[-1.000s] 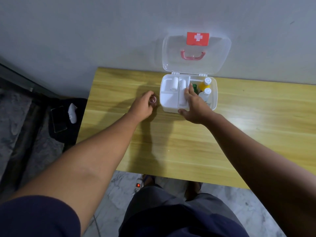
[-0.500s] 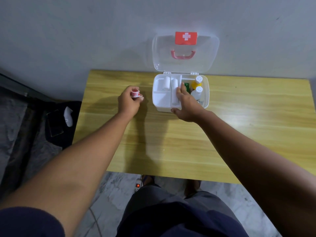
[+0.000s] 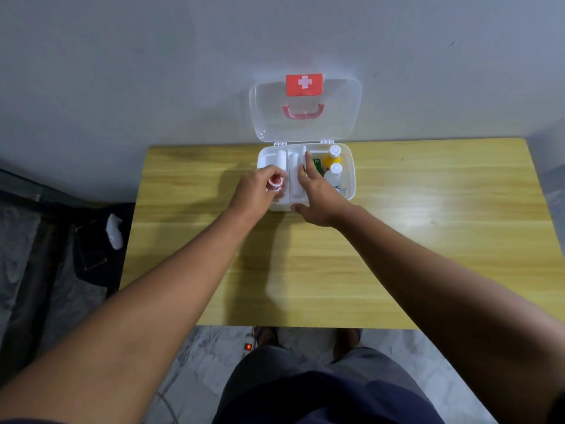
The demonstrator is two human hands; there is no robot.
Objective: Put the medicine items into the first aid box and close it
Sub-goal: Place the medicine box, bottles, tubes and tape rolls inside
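Box [image 3: 350,179]: at the table's [image 3: 397,255] far edge, long axis left-right, lid [image 3: 305,130] upright against wall. Your left hand [image 3: 255,191] pinches a roll [image 3: 275,183] over its left-front compartment; your right hand [image 3: 318,197] rests straight-fingered on the middle. Tabletop extends right and toward you.

Item: head camera, sole view. Wearing it on my head, wide-angle, facing forward and steeply down. Table [image 3: 397,240] filling middle; wall [image 3: 153,71] curving across top; my shorts [image 3: 321,393] and floor [image 3: 198,362] showing at bottom edge. First aid box [image 3: 350,183] sitting near frame centre, within my reach.
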